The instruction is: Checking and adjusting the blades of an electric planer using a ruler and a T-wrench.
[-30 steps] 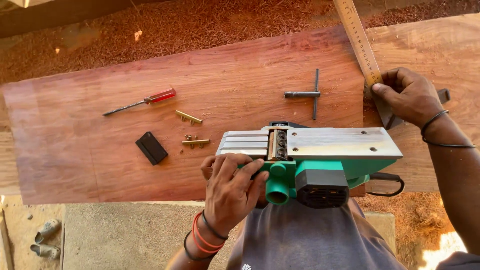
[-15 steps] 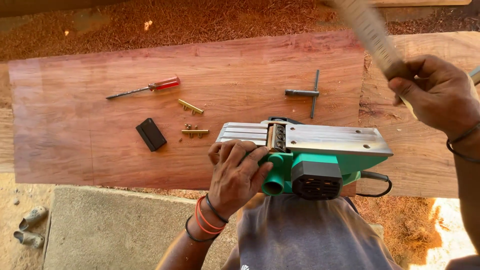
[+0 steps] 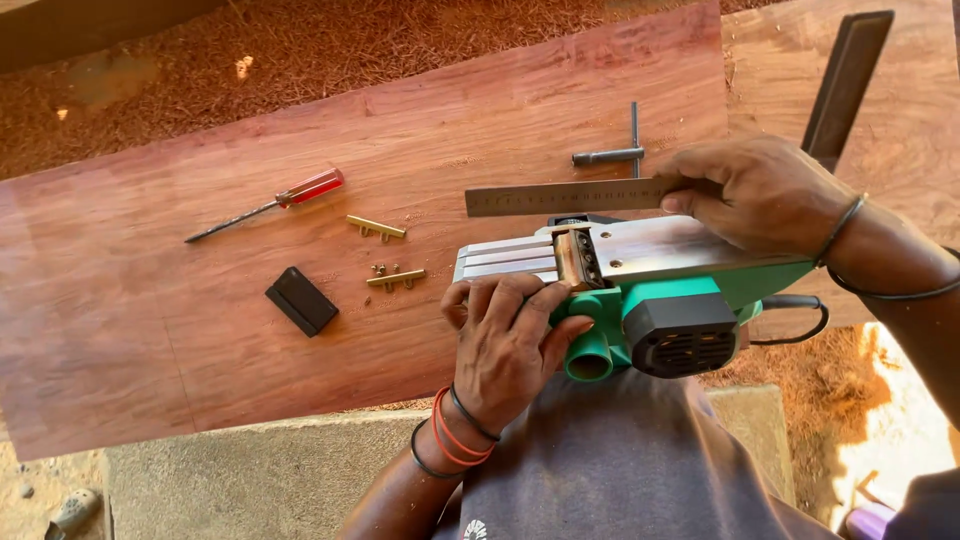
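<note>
We see electric planer [image 3: 640,300] upside down at near edge of worktop [image 3: 200,330], flat metal sole up, green plastic body, black motor cap. Left hand [image 3: 505,345]: grip closed around planer front, by cutter drum. Right hand [image 3: 765,195]: grip pinches steel ruler [image 3: 570,197] at its right end. Ruler long axis runs left-right along sole, just above drum, blade stretching left from right hand. Reddish plank worktop, rough sawdust beyond. Screwdriver [image 3: 270,203], brass clamps [image 3: 376,228], T-wrench [image 3: 615,152] lie apart.

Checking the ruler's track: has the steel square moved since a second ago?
Yes. The steel square in the right hand swung from standing at the board's right end, right of the T-wrench, to lying flat, just below the wrench, above the upturned planer.
</note>
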